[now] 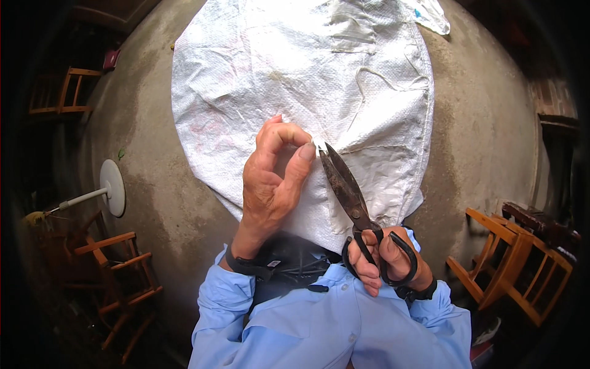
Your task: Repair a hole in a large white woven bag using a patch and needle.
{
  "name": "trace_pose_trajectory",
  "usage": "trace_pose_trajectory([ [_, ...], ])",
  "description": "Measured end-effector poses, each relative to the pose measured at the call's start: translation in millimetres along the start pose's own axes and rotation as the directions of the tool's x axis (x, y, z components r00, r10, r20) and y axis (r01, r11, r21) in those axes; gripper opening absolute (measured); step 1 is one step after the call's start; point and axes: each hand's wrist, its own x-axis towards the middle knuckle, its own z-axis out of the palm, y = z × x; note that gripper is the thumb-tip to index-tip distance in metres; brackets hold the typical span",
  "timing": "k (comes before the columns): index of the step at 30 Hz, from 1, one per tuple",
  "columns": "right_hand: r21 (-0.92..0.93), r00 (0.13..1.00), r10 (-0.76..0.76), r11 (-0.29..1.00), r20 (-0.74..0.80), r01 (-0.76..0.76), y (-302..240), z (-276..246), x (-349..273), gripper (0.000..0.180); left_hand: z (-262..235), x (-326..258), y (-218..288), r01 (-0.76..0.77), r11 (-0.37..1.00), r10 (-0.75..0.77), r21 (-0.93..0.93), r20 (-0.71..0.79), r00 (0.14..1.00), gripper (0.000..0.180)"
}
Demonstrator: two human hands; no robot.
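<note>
Cutting underway: left hand (270,178) pinches the sack (295,80) edge taut; right hand (384,255) grips the scissors (347,187), blades nearly shut. Next probably reopen, advance.

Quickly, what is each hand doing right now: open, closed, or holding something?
Left hand: closed, pinching the edge of the white woven sack.
Right hand: closed on the handles of the black scissors.
</note>
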Motion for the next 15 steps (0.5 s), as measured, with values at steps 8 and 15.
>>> trace_pose_trajectory([
  [8, 0.030, 1.000, -0.007, 1.000, -0.007, 0.007, 4.9, 3.5, 3.1, 0.072, 0.0, 0.0, -0.6, -0.019, 1.000, 0.019, 0.015, 0.022, 1.000, 0.007],
  [15, 0.079, 0.999, -0.039, 0.996, -0.003, 0.039, 9.0, 5.1, 7.2, 0.075, -0.1, -0.2, -1.7, -0.034, 0.999, 0.034, 0.020, 0.031, 0.999, 0.007],
])
